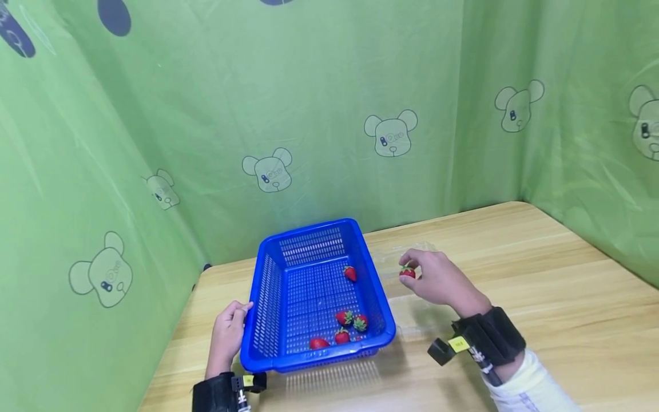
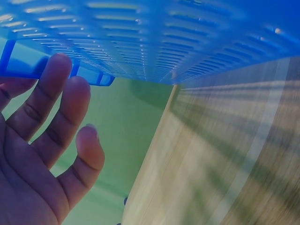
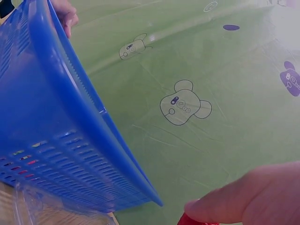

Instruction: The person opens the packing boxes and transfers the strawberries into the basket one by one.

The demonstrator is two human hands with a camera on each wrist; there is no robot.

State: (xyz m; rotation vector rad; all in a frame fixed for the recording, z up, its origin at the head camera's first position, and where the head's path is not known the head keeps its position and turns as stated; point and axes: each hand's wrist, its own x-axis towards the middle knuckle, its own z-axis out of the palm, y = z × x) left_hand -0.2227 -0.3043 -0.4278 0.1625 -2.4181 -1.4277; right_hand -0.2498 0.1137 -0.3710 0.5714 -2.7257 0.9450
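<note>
A blue plastic basket (image 1: 316,292) with slotted walls stands tilted on the table, several red strawberries (image 1: 344,317) lying inside, mostly toward its near right corner. My left hand (image 1: 226,337) grips the rim on its left side, the fingers (image 2: 75,98) curled up under the edge in the left wrist view. Right of the basket, my right hand (image 1: 440,279) pinches one strawberry (image 1: 407,273) with green leaves between thumb and fingers, over a clear plastic container (image 1: 391,254). Only a red bit of that strawberry (image 3: 192,220) shows below the thumb in the right wrist view.
The wooden table (image 1: 566,297) extends to the right and in front of the basket. A green curtain (image 1: 329,97) printed with bear heads hangs round the table's back and sides. The transparent container (image 3: 51,208) lies close against the basket's right side.
</note>
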